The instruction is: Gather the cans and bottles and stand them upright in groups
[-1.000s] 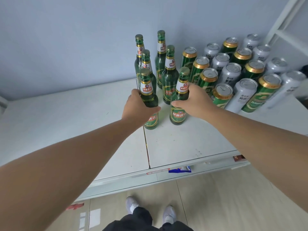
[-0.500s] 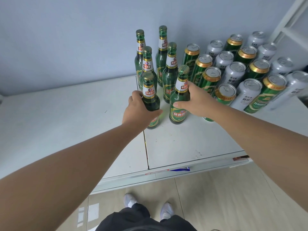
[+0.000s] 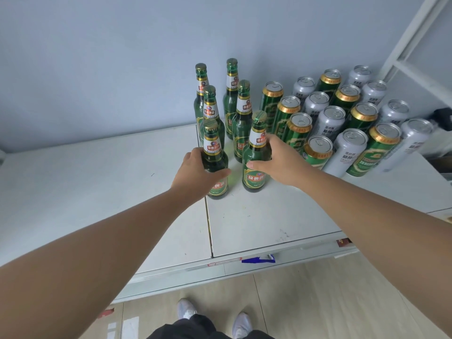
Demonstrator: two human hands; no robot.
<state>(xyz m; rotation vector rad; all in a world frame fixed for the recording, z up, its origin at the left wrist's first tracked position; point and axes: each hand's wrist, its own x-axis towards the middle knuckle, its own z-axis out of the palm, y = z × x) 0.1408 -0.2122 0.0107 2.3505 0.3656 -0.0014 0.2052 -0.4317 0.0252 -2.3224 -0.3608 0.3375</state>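
Several green glass bottles stand upright in two rows near the wall on the white tabletop (image 3: 269, 223). My left hand (image 3: 198, 173) grips the front left bottle (image 3: 212, 148) around its body. My right hand (image 3: 281, 162) grips the front right bottle (image 3: 255, 167) from the right side. Both bottles rest on the table, just in front of the other bottles (image 3: 242, 123). To the right stands an upright block of several green cans (image 3: 297, 130) and silver cans (image 3: 347, 152).
A seam (image 3: 209, 228) splits the tabletop under the left bottle. A white shelf frame (image 3: 411, 57) rises at the far right, with a dark object (image 3: 444, 118) beside it. The blue wall (image 3: 122, 57) is close behind. My shoes (image 3: 186, 309) stand on the tile floor.
Both hands have pushed their bottles a little farther back toward the standing bottles. The grip on each is unchanged. The camera has tilted slightly.
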